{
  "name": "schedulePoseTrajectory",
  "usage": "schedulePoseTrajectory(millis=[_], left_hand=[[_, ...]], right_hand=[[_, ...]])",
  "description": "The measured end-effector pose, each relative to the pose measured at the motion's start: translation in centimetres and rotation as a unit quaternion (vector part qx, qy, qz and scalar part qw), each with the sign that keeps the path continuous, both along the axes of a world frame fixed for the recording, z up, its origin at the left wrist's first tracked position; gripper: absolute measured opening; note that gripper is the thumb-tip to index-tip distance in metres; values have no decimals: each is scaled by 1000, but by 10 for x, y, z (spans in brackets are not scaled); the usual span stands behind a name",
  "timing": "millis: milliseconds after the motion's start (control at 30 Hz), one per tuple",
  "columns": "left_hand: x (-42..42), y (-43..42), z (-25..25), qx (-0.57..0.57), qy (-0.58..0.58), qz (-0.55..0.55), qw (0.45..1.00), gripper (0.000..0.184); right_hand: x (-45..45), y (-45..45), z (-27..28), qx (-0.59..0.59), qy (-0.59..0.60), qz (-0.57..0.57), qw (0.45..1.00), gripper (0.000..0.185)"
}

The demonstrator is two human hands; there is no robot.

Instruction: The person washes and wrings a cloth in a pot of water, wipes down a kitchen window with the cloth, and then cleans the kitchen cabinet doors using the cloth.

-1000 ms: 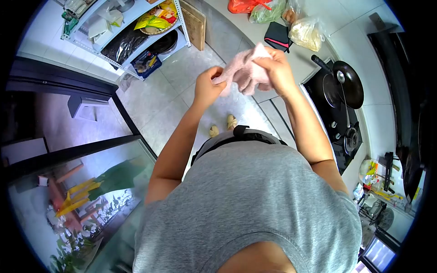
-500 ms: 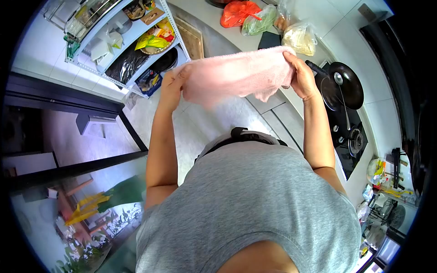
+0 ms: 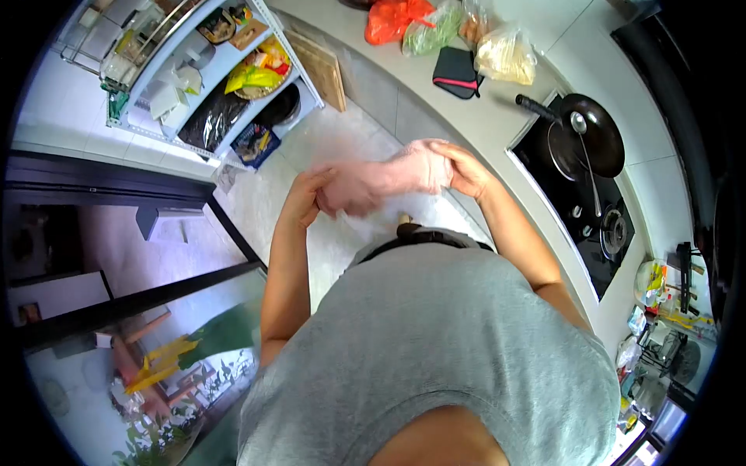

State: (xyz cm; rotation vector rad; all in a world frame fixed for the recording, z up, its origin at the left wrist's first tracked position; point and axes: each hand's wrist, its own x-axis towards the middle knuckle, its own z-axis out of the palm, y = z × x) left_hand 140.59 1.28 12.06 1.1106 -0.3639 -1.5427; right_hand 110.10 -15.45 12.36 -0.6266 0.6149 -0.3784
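Observation:
A pink cloth (image 3: 388,177) hangs in the air between my two hands, bunched up and blurred by motion on its left side. My left hand (image 3: 309,196) grips its left end, fingers closed on the fabric. The other end is in my right hand (image 3: 468,169), with the fingers wrapped round the edge. Below the cloth is the tiled floor (image 3: 311,144), and the counter (image 3: 497,128) curves past on the right.
On the counter lie a black pouch with red trim (image 3: 457,72) and several plastic bags (image 3: 505,54). A wok (image 3: 594,136) with a ladle sits on the black stove (image 3: 587,225). At the upper left stands a loaded shelf rack (image 3: 225,58). Lower left is a glass door (image 3: 233,326).
The cloth, stretched wide half a second ago, is now bunched and lower. My hands have come closer together and moved down. The black pouch shows fully again.

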Motion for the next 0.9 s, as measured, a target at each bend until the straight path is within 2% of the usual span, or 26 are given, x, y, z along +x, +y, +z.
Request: schedulePoseTrajectory(millis=[67,100,200,233,267,300,333,367,400,433,500,533,600,633,667,700,733,800,833,867,900], left_hand=[[0,0,-10,21,-57,-4,998,33],[-4,-1,-8,8,-50,31,998,24],[-5,-1,5,-2,-104,26,994,27],[-5,-1,-2,0,-105,25,994,27],[-4,-2,-12,15,-180,62,982,31],[-3,-4,-18,30,-254,99,962,35],[-9,-7,-15,29,-256,99,961,35],[-19,-8,-13,42,-329,169,928,41],[-26,-9,-9,55,-398,236,885,47],[-27,-10,-3,54,-399,234,885,47],[-28,-11,8,-43,-327,125,936,41],[-26,-10,6,-44,-328,122,936,41],[-21,-12,6,-41,-436,11,899,39],[-25,-15,8,-44,-438,8,898,39],[-31,-18,9,-52,-545,14,837,37],[-36,-20,11,-60,-643,21,763,35],[-35,-22,6,-63,-644,20,763,35],[-25,-26,-9,-103,-723,24,683,29],[-22,-30,-6,-109,-723,23,682,29],[-20,-33,-3,-114,-724,41,679,25],[-20,-36,1,-117,-725,58,676,22]], right_hand=[[0,-2,-22,-64,47,39,996,39],[0,-7,-25,-63,46,38,996,39],[-8,-21,-41,-79,112,59,989,48],[-10,-26,-52,-151,175,67,971,53],[-12,-30,-63,-222,237,74,943,58],[-9,-25,-55,-223,236,73,943,58],[-2,-15,-39,-287,342,22,895,61],[2,-10,-31,-344,443,-31,827,64],[0,-11,-33,-343,442,-32,828,64],[-1,-12,-38,-305,362,-37,880,65],[-5,-13,-40,-263,278,-44,923,66],[-7,-13,-38,-286,242,-7,927,64],[-8,-15,-32,-310,204,26,928,61],[-10,-15,-28,-420,251,65,870,59],[-11,-15,-23,-521,296,105,794,57],[-10,-12,-11,-571,317,113,749,50],[-12,-11,-16,-571,319,110,748,50],[-13,-11,-33,-646,401,65,647,43],[-10,-8,-5,-612,461,111,633,33],[-14,-7,7,-611,463,107,633,33],[-17,-6,14,-661,472,95,576,31]])
